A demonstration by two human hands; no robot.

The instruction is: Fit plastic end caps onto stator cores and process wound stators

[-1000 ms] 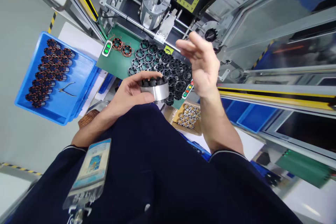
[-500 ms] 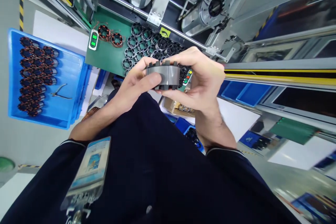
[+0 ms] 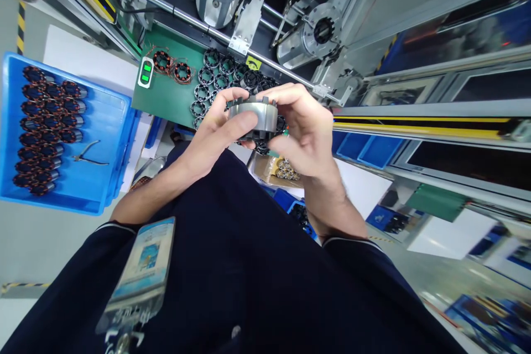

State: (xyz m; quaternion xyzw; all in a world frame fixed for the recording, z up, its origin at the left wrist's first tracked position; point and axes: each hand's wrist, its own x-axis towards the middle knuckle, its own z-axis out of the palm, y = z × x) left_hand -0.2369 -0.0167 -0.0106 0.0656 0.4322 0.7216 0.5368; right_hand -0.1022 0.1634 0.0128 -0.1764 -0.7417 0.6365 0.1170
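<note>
A steel stator core [image 3: 265, 116] with black toothed insulator rims is held up in front of my chest, its smooth outer band facing me. My left hand [image 3: 219, 130] is closed round its left side, thumb across the band and fingers behind. On the right, my right hand [image 3: 305, 133] has its fingertips on the core's upper rim; the thumb, slightly blurred, sits by the lower right edge. Beneath the core, several similar stator cores [image 3: 206, 75] stand in rows on a green work surface [image 3: 160, 99], partly hidden by my hands. Two copper-wound stators [image 3: 182, 72] lie to their left.
A blue bin [image 3: 93, 193] at left holds rows of wound stators [image 3: 52, 121] and cutting pliers [image 3: 89, 155]. Ahead stands a machine with metal cylinders [image 3: 222, 0] and a rail [image 3: 186, 15]. A green-button switch box [image 3: 145, 72] sits on the green surface. A cardboard box [image 3: 265, 168] is below.
The right thumb has shifted off the core's lower face, and its fingers have moved along the upper rim. The core looks slightly turned and tilted. The whole view has shifted a little.
</note>
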